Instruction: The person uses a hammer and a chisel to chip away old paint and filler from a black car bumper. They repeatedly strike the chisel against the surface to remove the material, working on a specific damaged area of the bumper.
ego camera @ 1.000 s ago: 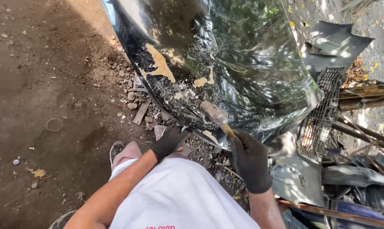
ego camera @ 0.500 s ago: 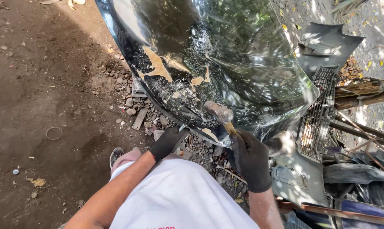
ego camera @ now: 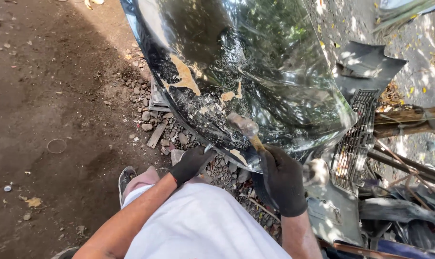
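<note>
Clamped around a wooden handle, the gloved right hand (ego camera: 282, 180) holds a hammer (ego camera: 244, 127) whose metal head rests against the shiny black car panel (ego camera: 256, 62). Gloved too, the left hand (ego camera: 192, 163) pinches the panel's lower edge, fingers closed on the rim to steady it. Tan patches of filler or primer (ego camera: 186, 76) show where the dark paint has come away near the hammer head, and flakes speckle the surface around them; most of the glossy skin higher up looks untouched, so the work seems partly done at best. Below the panel lie stones (ego camera: 148, 117) and bare dirt (ego camera: 49, 96). A grey plastic grille (ego camera: 354, 139) and other scrap parts sit just to the right.
</note>
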